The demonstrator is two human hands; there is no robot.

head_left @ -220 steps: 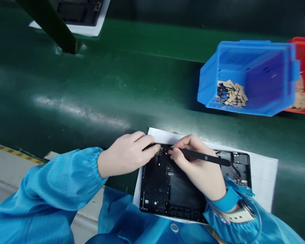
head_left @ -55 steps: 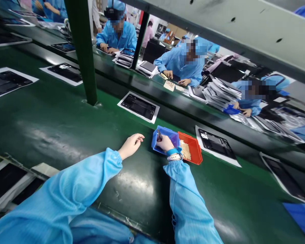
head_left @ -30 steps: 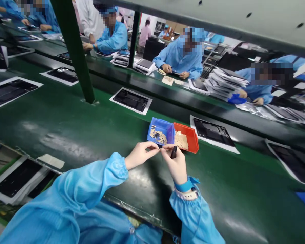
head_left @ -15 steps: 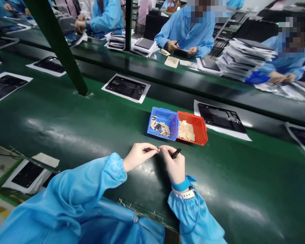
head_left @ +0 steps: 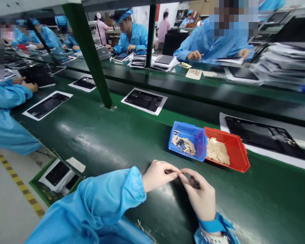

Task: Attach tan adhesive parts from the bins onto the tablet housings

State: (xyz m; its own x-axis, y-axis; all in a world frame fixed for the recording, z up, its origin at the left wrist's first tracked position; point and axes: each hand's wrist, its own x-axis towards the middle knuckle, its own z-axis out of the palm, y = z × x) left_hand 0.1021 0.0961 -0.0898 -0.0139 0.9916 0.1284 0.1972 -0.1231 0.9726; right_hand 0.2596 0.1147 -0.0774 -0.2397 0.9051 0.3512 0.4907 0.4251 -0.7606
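Note:
My left hand (head_left: 161,174) is closed in a pinch, its thumb and forefinger meeting the fingertips of my right hand. Whatever lies between those fingertips is too small to make out. My right hand (head_left: 199,191) is closed too, with the end of a dark, slim tool (head_left: 197,184) sticking out between thumb and forefinger; the rest of it is hidden in the palm. Just beyond the hands sits a blue bin (head_left: 200,135) with small beige and black pieces (head_left: 184,144) in it. Against its right side stands a red bin (head_left: 237,152) holding beige pieces (head_left: 217,150).
Black tablet-like panels on white sheets lie along the green bench (head_left: 104,145), one panel (head_left: 144,100) behind the bins' left, another (head_left: 261,132) behind their right. A green post (head_left: 91,57) rises at left. A green crate (head_left: 38,183) stands below the bench edge. Co-workers sit around.
The view has swung left, so bins and hands appear farther right and lower. A co-worker at far left has come into sight. My fingertips remain together.

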